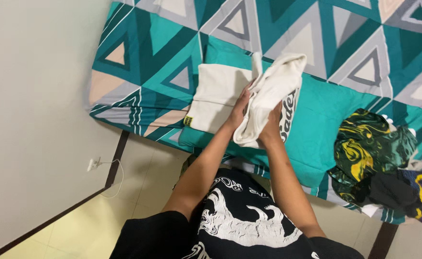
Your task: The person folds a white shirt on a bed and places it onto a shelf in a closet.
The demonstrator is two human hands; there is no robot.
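Both hands, left hand [240,111] and right hand [271,125], clasp the cream garment [273,91]; folding it neatly probably needs edges aligned over the bed [326,115].

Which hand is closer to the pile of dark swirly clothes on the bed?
The right hand. It grips the cream garment on the side toward the dark swirly clothes, though well apart from them. The left hand is farther away, beside the folded cream cloth.

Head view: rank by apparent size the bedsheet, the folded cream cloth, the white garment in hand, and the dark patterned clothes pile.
1. Bedsheet
2. Dark patterned clothes pile
3. White garment and folded cream cloth: too alike to rank.
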